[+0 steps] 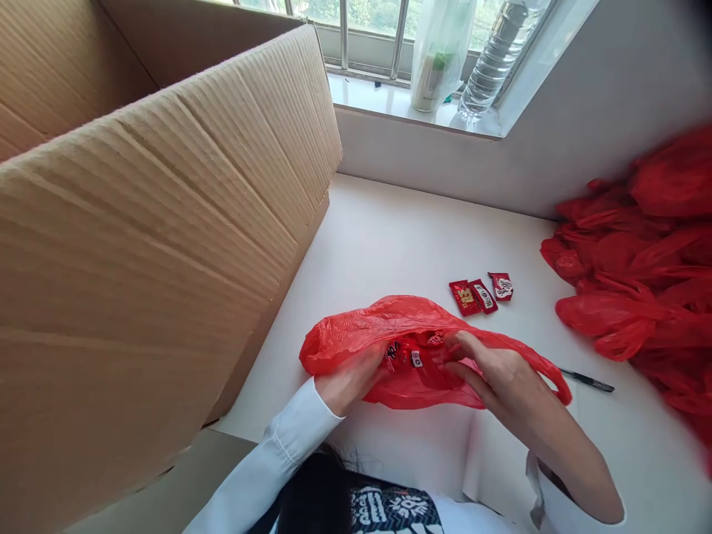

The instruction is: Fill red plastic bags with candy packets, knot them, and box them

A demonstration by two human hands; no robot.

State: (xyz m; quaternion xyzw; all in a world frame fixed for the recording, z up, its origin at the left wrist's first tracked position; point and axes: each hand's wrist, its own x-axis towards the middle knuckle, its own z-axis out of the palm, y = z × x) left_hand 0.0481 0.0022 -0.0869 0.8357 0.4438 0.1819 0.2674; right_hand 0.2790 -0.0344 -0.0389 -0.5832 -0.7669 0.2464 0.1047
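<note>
A red plastic bag lies on the white table with its mouth spread. Inside it are several small red printed packets. My left hand reaches into the bag from the left, its fingers blurred and partly hidden by the packets and plastic. On the right side of the bag's mouth is my right hand, thumb and fingers apart over the packets, with nothing visibly gripped. Just beyond the bag lie a red packet with gold print, one with a white label and a separate red packet.
A large open cardboard box fills the left side. Many red plastic bags are heaped at the right. A dark pen-like item lies by the bag's handle. On the windowsill stand a water bottle and a bagged container.
</note>
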